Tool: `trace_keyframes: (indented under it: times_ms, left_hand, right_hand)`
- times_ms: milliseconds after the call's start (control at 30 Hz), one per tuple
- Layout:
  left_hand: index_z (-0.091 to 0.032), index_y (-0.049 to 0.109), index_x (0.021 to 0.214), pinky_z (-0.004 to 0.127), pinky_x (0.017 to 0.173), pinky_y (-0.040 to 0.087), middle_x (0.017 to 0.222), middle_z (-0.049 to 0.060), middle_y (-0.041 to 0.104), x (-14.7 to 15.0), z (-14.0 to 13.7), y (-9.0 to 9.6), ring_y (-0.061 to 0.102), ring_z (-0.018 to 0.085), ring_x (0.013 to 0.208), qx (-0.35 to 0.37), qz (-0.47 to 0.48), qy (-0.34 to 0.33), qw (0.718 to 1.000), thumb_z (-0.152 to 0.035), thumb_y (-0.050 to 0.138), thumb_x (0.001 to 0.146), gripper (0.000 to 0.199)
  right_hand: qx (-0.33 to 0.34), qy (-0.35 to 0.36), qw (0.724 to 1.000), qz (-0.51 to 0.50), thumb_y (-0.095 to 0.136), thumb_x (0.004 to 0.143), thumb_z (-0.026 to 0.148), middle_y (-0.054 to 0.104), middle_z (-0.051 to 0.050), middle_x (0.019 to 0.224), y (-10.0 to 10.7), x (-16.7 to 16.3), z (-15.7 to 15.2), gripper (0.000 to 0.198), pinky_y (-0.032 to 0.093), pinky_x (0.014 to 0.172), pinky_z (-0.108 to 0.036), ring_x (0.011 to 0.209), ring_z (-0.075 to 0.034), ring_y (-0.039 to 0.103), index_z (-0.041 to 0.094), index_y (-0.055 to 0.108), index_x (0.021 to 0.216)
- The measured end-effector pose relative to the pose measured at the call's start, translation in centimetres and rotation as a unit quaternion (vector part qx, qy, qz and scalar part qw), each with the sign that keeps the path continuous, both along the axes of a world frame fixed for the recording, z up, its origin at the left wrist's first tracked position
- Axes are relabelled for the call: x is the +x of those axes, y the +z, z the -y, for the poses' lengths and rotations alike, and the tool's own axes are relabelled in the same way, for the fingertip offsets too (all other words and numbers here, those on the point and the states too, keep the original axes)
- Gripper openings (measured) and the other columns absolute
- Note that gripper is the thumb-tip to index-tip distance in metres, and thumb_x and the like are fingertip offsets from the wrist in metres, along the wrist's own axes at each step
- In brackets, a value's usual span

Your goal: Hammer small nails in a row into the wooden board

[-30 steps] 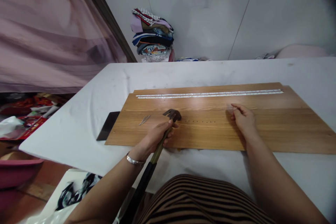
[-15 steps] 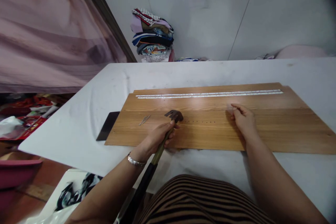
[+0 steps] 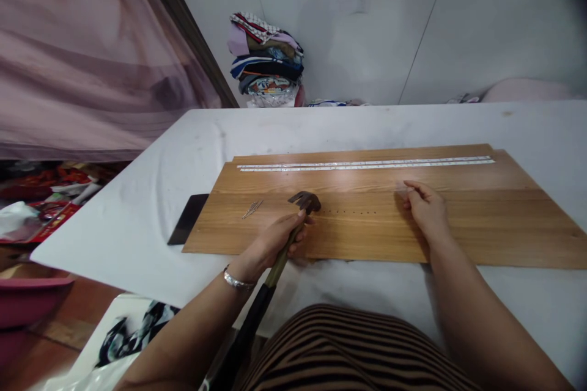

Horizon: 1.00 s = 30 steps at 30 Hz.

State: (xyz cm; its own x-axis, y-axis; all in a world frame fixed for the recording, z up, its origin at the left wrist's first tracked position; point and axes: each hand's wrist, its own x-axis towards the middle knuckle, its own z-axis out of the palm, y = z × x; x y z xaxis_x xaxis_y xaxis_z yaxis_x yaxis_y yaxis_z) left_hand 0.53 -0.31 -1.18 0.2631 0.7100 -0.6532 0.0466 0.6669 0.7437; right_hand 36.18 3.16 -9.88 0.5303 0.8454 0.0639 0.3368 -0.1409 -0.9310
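Here, left grip around hammer, right grip curled

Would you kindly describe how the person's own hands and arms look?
The left hand and right hand wear no gloves. A shiny silver-coloured bracelet circles the left wrist; the right wrist shows none. No sleeves cover either forearm.

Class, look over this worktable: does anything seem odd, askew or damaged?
One thing looks odd: the left hand grips the hammer close to its head, not by the dark grip. The nails lie loose but together on the wooden board; nothing looks plainly spilled or damaged.
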Motion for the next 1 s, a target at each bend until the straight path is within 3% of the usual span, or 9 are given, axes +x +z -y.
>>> trace_keyframes:
  times_ms: [1000]
  left_hand:
    - [-0.017, 0.066, 0.105, 0.023, 0.041, 0.018, 0.063, -0.006, 0.047, -0.06, -0.16, 0.5, 0.031, 0.004, 0.042, -0.006, -0.003, 0.006, 1.0, -0.06, 0.061, 0.095, 0.044]
  right_hand:
    - [-0.004, -0.002, 1.0, -0.008, 0.059, 0.08, 0.041, 0.07, -0.002, 0.065, -0.32, 0.11, -0.16, 0.038, 0.051, 0.058, -0.036, 0.057, -0.023, 0.065, 0.023, 0.08, 0.105]
